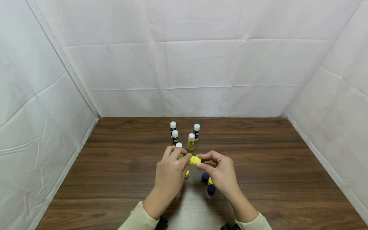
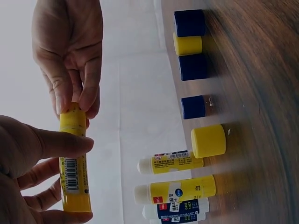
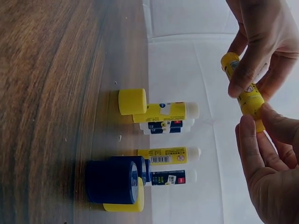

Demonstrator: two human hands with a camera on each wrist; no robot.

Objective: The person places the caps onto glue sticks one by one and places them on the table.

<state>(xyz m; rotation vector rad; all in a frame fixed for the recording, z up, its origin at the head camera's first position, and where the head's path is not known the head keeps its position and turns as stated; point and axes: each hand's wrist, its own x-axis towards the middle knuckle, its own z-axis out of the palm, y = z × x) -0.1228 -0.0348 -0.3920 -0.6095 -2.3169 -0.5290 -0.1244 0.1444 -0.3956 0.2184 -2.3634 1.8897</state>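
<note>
Above the table, my left hand grips a yellow glue stick around its barrel. A printed label with a barcode shows on the barrel in the left wrist view. My right hand pinches the other end of that stick between thumb and fingers, at its yellow cap. Held this way, the glue stick lies roughly level between both hands in the head view. Part of the barrel is hidden behind the left thumb and fingers.
Beyond the hands stand white-topped glue sticks, yellow and dark blue. A yellow cap is on the table below the left hand. Near the right hand sit dark blue caps and another yellow cap. White sheeting walls the table.
</note>
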